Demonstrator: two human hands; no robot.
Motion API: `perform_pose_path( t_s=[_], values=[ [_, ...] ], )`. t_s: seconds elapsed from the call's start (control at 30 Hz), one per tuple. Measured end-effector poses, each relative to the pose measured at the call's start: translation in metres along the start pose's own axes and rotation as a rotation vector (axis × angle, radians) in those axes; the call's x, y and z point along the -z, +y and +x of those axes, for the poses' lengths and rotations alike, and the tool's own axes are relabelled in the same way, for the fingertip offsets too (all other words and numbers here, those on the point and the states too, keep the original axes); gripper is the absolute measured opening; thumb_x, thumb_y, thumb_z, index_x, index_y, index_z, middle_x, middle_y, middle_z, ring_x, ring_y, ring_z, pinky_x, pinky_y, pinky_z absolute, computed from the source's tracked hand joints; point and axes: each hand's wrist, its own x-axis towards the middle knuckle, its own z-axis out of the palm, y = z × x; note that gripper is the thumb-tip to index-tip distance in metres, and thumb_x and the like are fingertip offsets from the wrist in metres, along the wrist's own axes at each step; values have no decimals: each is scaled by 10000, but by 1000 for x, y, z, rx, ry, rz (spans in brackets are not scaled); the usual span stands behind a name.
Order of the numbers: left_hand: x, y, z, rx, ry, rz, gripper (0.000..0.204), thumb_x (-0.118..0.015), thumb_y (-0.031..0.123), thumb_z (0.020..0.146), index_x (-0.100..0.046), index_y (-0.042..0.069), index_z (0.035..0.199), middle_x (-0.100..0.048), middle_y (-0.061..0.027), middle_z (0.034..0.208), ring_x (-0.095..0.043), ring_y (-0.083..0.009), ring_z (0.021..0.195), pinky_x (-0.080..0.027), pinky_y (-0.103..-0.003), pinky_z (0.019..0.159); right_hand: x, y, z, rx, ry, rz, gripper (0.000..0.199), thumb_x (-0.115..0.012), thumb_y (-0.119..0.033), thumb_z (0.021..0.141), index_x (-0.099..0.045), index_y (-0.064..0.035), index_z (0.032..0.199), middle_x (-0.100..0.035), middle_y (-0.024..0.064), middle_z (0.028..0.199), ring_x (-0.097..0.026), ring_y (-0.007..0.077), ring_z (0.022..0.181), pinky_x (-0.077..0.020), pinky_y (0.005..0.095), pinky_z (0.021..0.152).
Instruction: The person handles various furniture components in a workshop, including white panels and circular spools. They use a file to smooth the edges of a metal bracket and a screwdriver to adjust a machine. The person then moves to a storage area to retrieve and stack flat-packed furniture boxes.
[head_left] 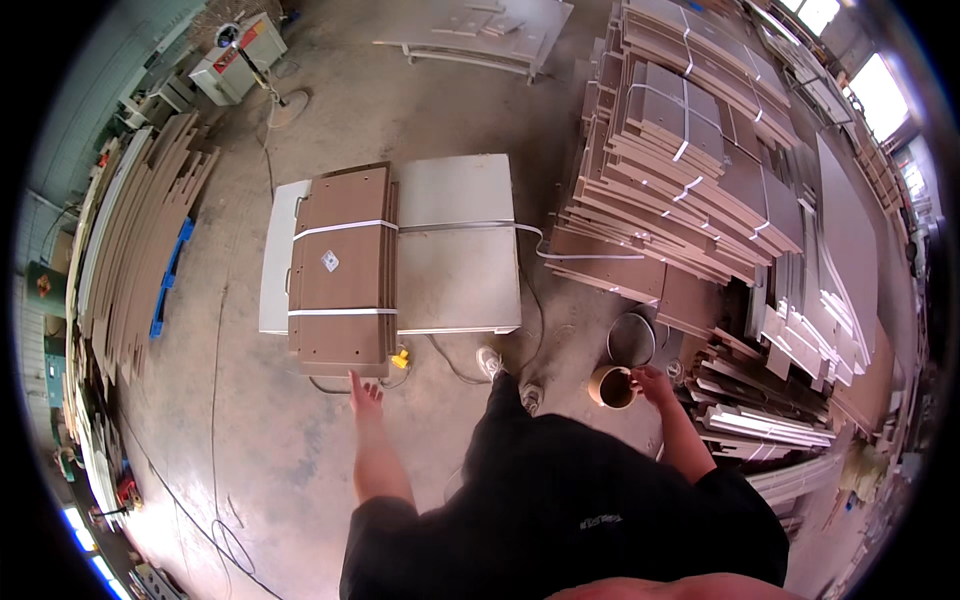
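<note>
My left hand (366, 395) is at the near edge of a strapped stack of brown panels (342, 270), with its fingers apart and holding nothing. I cannot tell whether a fingertip touches the stack. Two white straps (345, 312) run across the panels, and a small white label (329, 260) is on top. The stack rests on a low grey-white strapping machine (455, 280), where a strap lies across the bare part of its top. On the right, my right hand (654, 386) has its fingers closed at the rim of a tan ring-shaped roll (598, 386) with a dark opening.
Strapped panel stacks (665, 190) rise high at the right, with loose strips (765, 425) nearer me. Long boards (150, 240) and a blue pallet (172, 275) are on the left. Cables (215, 440) cross the floor. A pale table (485, 35) and a fan (230, 37) stand far back.
</note>
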Motion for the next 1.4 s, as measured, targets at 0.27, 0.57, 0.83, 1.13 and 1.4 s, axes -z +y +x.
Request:
perform_pose_path(
  t_s=[0.27, 0.57, 0.83, 1.13, 1.4],
  values=[
    [-59, 27, 31, -78, -104, -323, 739, -819, 474, 885, -556, 36, 1419, -628, -123, 1344, -627, -306, 1183, -559, -534, 940, 36, 8, -6, 617, -559, -1064, 264, -619, -286, 1021, -727, -85, 1155, -755, 76, 990, -742, 186, 839, -571, 343, 730],
    [-106, -39, -37, -61, -116, -394, 671, -791, 477, 910, -593, 39, 1379, -633, -92, 1307, -625, -281, 1148, -541, -476, 952, 30, -85, 98, -240, -270, -568, 290, -689, -310, 980, -718, -82, 1157, -753, 61, 990, -721, 179, 829, -555, 331, 647],
    [-95, -132, -120, 22, -40, -470, 533, -767, 296, 966, -585, -18, 1357, -643, -89, 1256, -635, -252, 1092, -576, -459, 902, -76, -235, 219, 322, -453, -858, 286, -664, -335, 998, -743, -65, 1054, -734, 33, 797, -690, 135, 727, -554, 327, 692],
    [-5, -159, -135, 13, 139, -483, 671, -528, 522, 1065, -411, 54, 1532, -476, -103, 1513, -467, -295, 1385, -412, -476, 1141, -272, -378, 259, 690, -542, -860, 377, -732, -376, 937, -694, -80, 1168, -772, 91, 1069, -738, 284, 993, -569, 391, 894],
    [8, -140, -106, 33, 250, -590, 755, -545, 567, 1033, -387, 41, 1550, -443, -110, 1568, -419, -317, 1432, -347, -494, 1188, -429, -432, 281, 728, -338, -1184, 879, -648, -675, 880, -520, -20, 1453, -536, 204, 1505, -525, 356, 1383, -448, 441, 1125]
  ],
)
